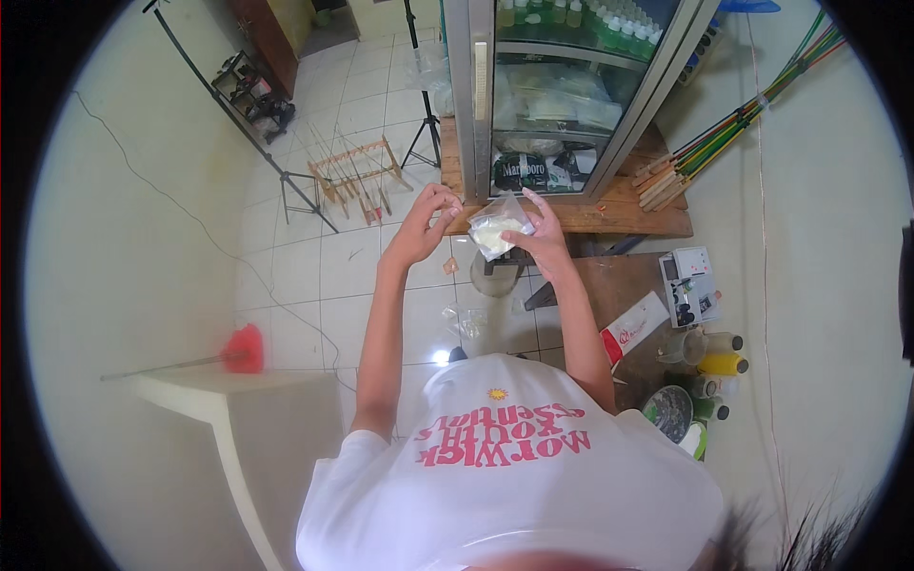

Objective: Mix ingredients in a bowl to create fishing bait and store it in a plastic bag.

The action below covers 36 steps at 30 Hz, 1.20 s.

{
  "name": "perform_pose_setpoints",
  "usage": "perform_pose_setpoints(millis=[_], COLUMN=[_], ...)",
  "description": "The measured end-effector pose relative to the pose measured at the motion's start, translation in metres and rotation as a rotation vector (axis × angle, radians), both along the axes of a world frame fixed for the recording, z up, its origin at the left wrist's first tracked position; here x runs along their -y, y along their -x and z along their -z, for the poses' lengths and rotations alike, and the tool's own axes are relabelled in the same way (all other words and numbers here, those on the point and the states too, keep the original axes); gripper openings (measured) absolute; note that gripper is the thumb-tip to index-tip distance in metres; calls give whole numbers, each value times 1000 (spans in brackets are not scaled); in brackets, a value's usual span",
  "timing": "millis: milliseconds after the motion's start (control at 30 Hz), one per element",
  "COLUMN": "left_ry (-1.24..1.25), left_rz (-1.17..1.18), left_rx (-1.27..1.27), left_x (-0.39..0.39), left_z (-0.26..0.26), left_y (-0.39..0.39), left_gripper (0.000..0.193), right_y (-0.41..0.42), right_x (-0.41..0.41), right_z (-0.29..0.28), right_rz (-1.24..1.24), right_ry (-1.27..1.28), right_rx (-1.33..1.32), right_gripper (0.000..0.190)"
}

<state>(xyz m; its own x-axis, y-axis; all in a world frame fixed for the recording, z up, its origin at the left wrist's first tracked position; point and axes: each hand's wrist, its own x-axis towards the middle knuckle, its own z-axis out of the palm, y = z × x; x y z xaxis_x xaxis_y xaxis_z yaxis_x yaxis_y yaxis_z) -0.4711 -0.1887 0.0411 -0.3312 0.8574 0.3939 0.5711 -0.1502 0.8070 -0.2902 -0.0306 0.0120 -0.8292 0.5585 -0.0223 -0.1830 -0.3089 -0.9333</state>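
My right hand (543,239) grips a small clear plastic bag (491,232) that holds a pale powder, with the thumb over its front and whitish residue on a fingertip. To the left of the bag, my left hand (428,223) is raised with its fingers curled, apart from the bag; whether a small thing is between its fingertips cannot be told. Both hands are in front of a glass-fronted cabinet (481,164), near the edge of the wooden bench (571,218) under it. Inside the cabinet are small bottles (628,36) and plastic packets (557,100).
At the right, a brown table (607,275) bears a white and red packet (638,327), a white tray (689,285), several bottles (721,364) and a metal bowl (669,414). Thin rods (742,121) lean right of the cabinet. Tripods (426,121) and a wooden rack (357,168) stand left.
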Motion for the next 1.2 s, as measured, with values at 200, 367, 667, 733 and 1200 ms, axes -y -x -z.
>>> perform_pose_setpoints(millis=[200,367,667,733,1200], left_ry=[35,26,79,96,29], left_rz=[16,-6,53,68,98], left_rx=[50,-37,20,87,-40], left_x=[-3,-8,-9,-8,-10], left_z=[-8,0,2,-3,-18], left_y=[-18,-21,-20,-21,-26], left_gripper=[21,22,12,12,18], right_y=[-1,2,1,-1,-7], right_x=[-1,1,-3,-3,-3], right_z=[-6,-6,-5,-7,-14], right_rz=[-2,-14,21,2,-12], right_ry=[-24,-41,-132,-148,-101], right_rx=[-15,-34,-13,-21,-81], right_gripper=[91,90,90,90,90])
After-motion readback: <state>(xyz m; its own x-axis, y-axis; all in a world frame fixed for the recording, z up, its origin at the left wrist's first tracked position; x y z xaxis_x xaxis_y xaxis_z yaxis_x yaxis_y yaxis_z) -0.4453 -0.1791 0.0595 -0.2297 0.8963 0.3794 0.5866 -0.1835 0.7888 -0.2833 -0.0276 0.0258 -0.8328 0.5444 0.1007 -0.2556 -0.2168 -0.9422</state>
